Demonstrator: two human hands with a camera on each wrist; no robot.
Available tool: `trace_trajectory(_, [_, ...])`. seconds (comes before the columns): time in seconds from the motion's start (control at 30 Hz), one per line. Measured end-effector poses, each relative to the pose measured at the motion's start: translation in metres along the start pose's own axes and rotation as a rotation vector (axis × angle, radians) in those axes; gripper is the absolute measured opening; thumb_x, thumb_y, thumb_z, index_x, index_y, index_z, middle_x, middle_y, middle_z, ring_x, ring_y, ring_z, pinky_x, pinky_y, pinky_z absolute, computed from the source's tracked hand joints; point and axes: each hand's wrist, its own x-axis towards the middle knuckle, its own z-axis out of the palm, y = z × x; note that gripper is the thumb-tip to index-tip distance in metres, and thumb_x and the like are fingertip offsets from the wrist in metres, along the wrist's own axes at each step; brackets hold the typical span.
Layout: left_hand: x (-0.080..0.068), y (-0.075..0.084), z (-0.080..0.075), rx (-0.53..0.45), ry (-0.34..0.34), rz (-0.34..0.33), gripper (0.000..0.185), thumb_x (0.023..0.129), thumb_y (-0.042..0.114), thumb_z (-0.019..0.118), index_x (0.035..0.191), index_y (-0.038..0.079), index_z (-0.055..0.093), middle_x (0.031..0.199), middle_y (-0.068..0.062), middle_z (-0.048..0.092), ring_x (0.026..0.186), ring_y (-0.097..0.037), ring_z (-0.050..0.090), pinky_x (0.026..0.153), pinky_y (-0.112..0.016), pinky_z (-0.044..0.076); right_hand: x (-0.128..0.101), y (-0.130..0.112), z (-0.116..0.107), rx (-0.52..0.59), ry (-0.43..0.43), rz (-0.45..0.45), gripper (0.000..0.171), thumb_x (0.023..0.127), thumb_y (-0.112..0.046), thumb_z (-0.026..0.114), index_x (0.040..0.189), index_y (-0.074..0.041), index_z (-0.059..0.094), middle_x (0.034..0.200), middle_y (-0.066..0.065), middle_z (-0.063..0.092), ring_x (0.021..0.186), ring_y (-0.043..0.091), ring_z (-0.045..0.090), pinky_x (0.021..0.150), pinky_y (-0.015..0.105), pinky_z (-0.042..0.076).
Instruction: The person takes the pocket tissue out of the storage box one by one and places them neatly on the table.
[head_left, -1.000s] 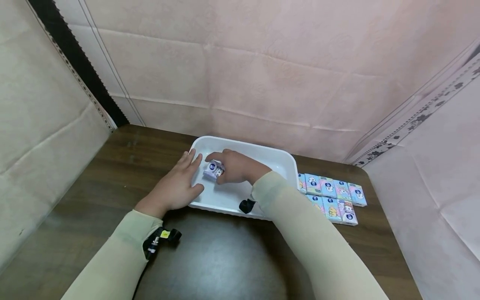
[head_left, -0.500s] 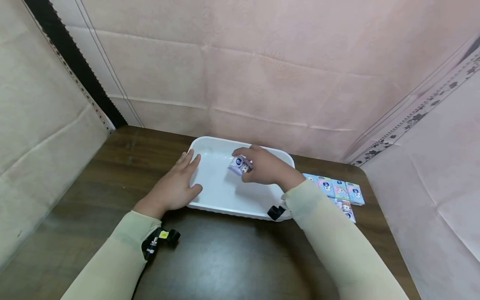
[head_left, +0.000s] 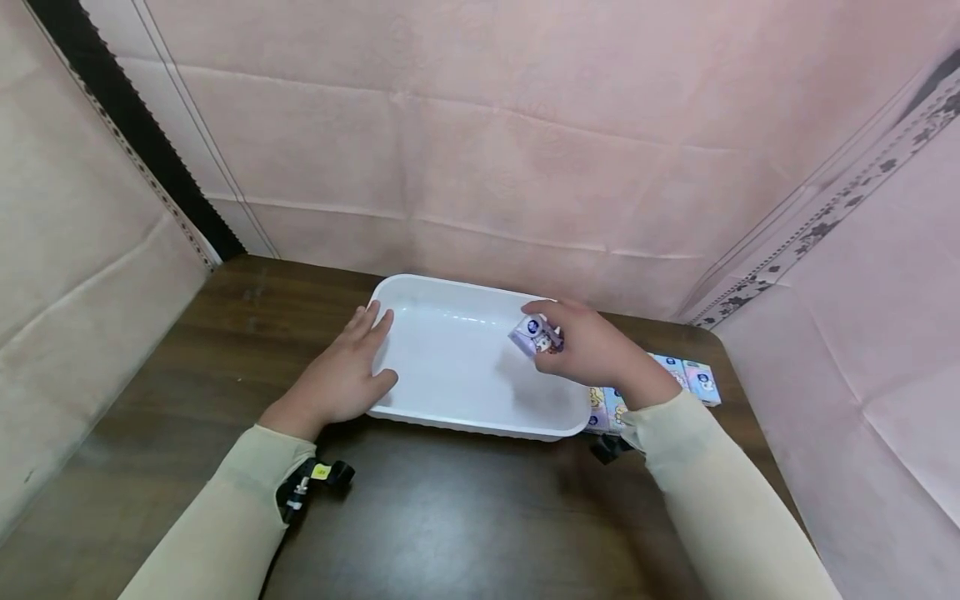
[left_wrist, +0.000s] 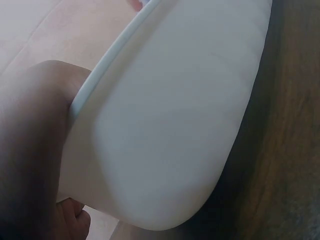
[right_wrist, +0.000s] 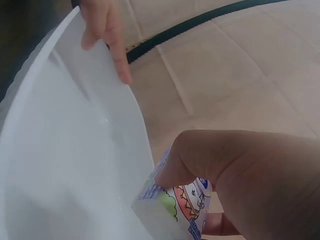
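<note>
Brown table (head_left: 465, 508), lilac cartoon-print tissue pk (head_left: 534, 335)

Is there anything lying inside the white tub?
No, the white tub is bare inside; the right hand holds the tissue pack above it.

Staged recording booth, not a lived-in room: pale pink cloth backdrop (head_left: 487, 150) hung on three sides, enclosing dark wood table (head_left: 450, 517). Cloth creased, patterned trim along right panel.
</note>
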Motion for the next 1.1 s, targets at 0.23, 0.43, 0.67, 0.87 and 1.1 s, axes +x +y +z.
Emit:
trace_trajectory(0.23, [0.001, -0.001, 0.0, 0.003, -0.015, -0.01, 0.092, 0.109, 0.044, 0.058, 0.183, 0.02, 0.009, 0.192, -0.004, -0.006, 0.179, -0.036, -0.004, 0.136, -0.074, 0.026, -0.035, 0.02, -0.008, 0.043, 0.024, 0.142, 0.074, 0.096, -0.03, 0.083, 0.165, -0.025, 0.057, 0.142, 0.008, 0.062, 0.115, 0.028, 0.065, 0.091, 0.041, 0.064])
trace_trajectory(0.43, [0.001, -0.002, 0.001, -0.014, -0.009, 0.026, 0.091, 0.109, 0.04, 0.057, 0.183, 0.018, 0.009, 0.192, -0.005, -0.006, 0.178, -0.039, -0.003, 0.136, -0.072, 0.027, -0.065, 0.042, -0.011, 0.072, 0.078, 0.218, 0.075, 0.097, -0.03, 0.083, 0.167, -0.02, 0.055, 0.131, 0.012, 0.064, 0.109, 0.03, 0.065, 0.081, 0.036, 0.062])
trace_trajectory(0.67, [0.001, -0.005, 0.0, -0.015, 0.005, 0.046, 0.088, 0.11, 0.037, 0.056, 0.183, 0.018, 0.009, 0.192, -0.006, -0.005, 0.178, -0.041, -0.002, 0.135, -0.073, 0.03, -0.097, 0.071, -0.01, 0.059, 0.114, 0.321, 0.081, 0.098, -0.039, 0.083, 0.169, -0.018, 0.051, 0.128, 0.016, 0.064, 0.11, 0.033, 0.063, 0.077, 0.037, 0.062])
trace_trajectory(0.87, [0.002, 0.0, -0.004, -0.021, -0.005, 0.041, 0.087, 0.111, 0.039, 0.053, 0.183, 0.019, 0.008, 0.192, -0.004, -0.007, 0.178, -0.039, -0.004, 0.134, -0.073, 0.03, -0.122, 0.11, -0.01, 0.029, 0.114, 0.422, 0.086, 0.102, -0.043, 0.079, 0.174, -0.013, 0.043, 0.136, 0.026, 0.062, 0.116, 0.041, 0.062, 0.077, 0.039, 0.06])
trace_trajectory(1.1, [0.0, -0.002, -0.002, -0.019, -0.002, 0.035, 0.088, 0.11, 0.038, 0.055, 0.183, 0.019, 0.01, 0.192, -0.004, -0.006, 0.178, -0.04, -0.001, 0.135, -0.072, 0.03, -0.154, 0.151, 0.003, 0.107, 0.152, 0.573, 0.088, 0.106, -0.043, 0.073, 0.178, -0.01, 0.033, 0.138, 0.031, 0.057, 0.115, 0.042, 0.056, 0.076, 0.036, 0.051])
